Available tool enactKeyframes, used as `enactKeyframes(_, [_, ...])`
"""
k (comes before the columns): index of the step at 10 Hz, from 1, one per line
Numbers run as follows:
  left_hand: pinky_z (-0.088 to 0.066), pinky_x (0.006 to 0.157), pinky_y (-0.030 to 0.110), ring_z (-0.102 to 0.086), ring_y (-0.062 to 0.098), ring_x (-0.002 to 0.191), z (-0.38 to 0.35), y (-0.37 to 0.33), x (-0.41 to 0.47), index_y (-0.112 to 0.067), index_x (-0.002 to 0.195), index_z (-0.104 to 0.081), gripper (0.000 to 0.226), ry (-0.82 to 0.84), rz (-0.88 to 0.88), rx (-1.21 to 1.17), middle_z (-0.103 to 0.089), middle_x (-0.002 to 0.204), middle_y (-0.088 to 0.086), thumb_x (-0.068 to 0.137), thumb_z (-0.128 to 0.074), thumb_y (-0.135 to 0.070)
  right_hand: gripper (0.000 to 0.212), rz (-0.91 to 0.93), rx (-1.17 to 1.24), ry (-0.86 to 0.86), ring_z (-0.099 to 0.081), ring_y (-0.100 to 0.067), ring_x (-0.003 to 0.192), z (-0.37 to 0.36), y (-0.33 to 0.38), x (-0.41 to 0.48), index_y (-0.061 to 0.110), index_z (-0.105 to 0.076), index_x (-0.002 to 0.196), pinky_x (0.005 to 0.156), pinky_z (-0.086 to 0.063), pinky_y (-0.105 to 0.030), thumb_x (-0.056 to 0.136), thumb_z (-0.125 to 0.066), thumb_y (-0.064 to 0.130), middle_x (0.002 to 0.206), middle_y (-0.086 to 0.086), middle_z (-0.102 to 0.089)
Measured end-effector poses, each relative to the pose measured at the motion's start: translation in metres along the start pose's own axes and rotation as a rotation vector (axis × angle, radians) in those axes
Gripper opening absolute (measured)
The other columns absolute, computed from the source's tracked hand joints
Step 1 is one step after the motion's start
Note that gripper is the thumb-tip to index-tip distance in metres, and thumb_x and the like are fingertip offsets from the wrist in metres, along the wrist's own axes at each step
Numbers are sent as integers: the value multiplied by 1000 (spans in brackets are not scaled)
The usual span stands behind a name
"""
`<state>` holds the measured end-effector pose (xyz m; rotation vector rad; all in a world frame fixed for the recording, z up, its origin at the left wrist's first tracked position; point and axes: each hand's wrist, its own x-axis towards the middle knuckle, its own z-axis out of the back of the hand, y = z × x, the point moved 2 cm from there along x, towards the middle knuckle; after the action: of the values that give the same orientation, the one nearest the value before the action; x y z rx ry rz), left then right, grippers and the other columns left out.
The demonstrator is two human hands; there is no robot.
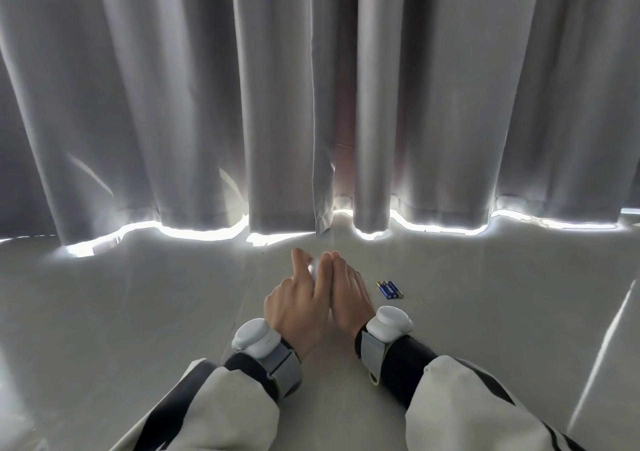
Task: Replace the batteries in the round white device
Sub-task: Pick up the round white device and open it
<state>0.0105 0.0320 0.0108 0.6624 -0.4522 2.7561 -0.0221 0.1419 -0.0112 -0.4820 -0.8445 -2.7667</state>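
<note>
Head view, pale glossy floor (138, 312). Our left hand (294, 307) and right hand (348, 291) are pressed side by side, backs up, fingers pointing far toward the curtain (173, 104). Between the fingertips only a small white, blurred patch shows: the round white device (314, 267), enclosed by both hands, mostly hidden. It sits at the far end of the hands, under the left hand's fingers and against the right hand's thumb side. Both hands are closed around it; how firm the grip is, we cannot tell.

Blue batteries (389, 289) lie on the floor just right of the right hand, side by side, not touching it. The exact count is hard to read.

Each wrist carries a round white unit on a grey strap: left wristband (258, 341), right wristband (389, 320). Light sleeves with dark stripes cover the forearms nearer us.

Grey curtain hangs at the far side, bright light spilling under its hem onto the floor.
</note>
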Motion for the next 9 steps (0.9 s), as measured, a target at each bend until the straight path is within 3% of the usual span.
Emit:
enactKeyframes(1, [-54,69,42,-61,29,76,3,-2,-1,-11,144,-40,40,-20,37,-59,-52,107,5,113,-29,-34,57,44,-66,-83,-19,-22,161,1,4,0,8,-19,166,128,-12,-33,112,-13,25,174,-9,-19])
enactKeyframes(2, [-57,62,41,-60,28,72,2,-3,-5,-14,145,-37,37,7,-38,-39,-39,131,7,110,-40,-24,43,52,-193,-320,-49,-28,144,1,15,-7,6,-52,148,121,-32,-34,112,-41,27,152,-13,-56])
enactKeyframes(3, [-59,64,43,-60,29,73,0,-1,-4,-12,147,-36,42,34,-49,-28,-38,132,9,107,-45,-23,51,138,-325,-318,-58,-31,139,13,19,-16,-2,-56,146,114,-47,-39,97,-68,8,152,-20,-56])
enactKeyframes(4, [-60,67,46,-64,37,76,0,-2,-3,-6,148,-38,45,37,-84,-73,-42,130,14,106,-49,-19,40,85,-168,-631,-77,-26,59,14,35,-21,1,-82,79,48,-61,-33,47,-105,8,72,-9,-78])
enactKeyframes(5, [-60,71,49,-64,40,80,0,0,-3,-3,145,-40,41,-20,-78,-170,-45,124,15,108,-46,-21,22,134,-111,-834,-72,-28,51,6,39,-13,-2,-78,75,49,-60,-33,66,-96,9,65,-8,-74])
enactKeyframes(6, [-58,74,46,-63,39,86,1,-1,-3,0,148,-39,48,-9,-28,-253,-47,119,15,107,-50,-21,17,197,-116,-826,-72,-27,52,7,28,-13,-1,-78,78,50,-60,-32,79,-84,15,69,-8,-75])
enactKeyframes(7, [-58,84,49,-63,40,98,-2,0,-3,-8,147,-42,39,14,2,-382,-46,127,17,109,-46,-18,33,279,-195,-788,-71,-29,56,-2,15,-12,-3,-79,87,51,-59,-33,64,-99,9,81,-12,-77])
enactKeyframes(8, [-57,85,50,-68,23,90,1,-2,-2,-30,112,-49,36,51,204,-727,-57,107,-11,103,-31,-59,15,252,-121,-554,-67,-30,71,8,16,-9,6,-73,105,64,-53,-37,96,-73,19,89,-4,-71])
enactKeyframes(9, [-55,85,48,-68,19,84,-8,6,5,-39,100,-47,44,19,302,-861,-66,103,-5,99,-23,-75,28,19,151,-262,-62,-29,83,10,12,-2,27,-49,95,73,-38,-36,110,-33,43,83,6,-63])
